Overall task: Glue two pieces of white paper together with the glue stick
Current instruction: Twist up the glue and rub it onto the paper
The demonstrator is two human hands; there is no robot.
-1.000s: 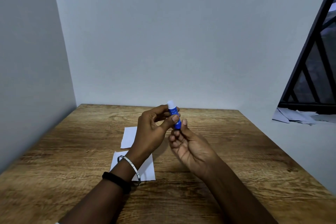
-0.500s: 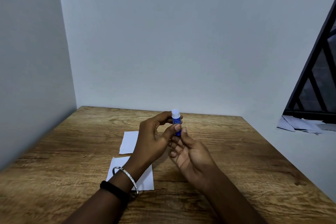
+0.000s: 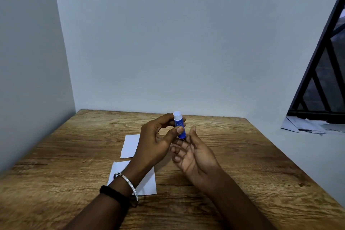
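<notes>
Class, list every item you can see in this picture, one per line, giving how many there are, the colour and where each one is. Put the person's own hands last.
glue stick: 1, blue with a white top, upright, held above the table
paper sheets: 2, white, flat on the table, far one beyond the near one, both partly hidden by the left arm
table: 1, brown wood grain, in a corner between two pale walls
loose papers: a small pile, whitish, on the ledge at right below a dark window frame
bangle: 1, silver, left wrist
band: 1, black, left wrist
left hand: pinching the glue stick
right hand: palm up, fingers at the base of the glue stick
</notes>
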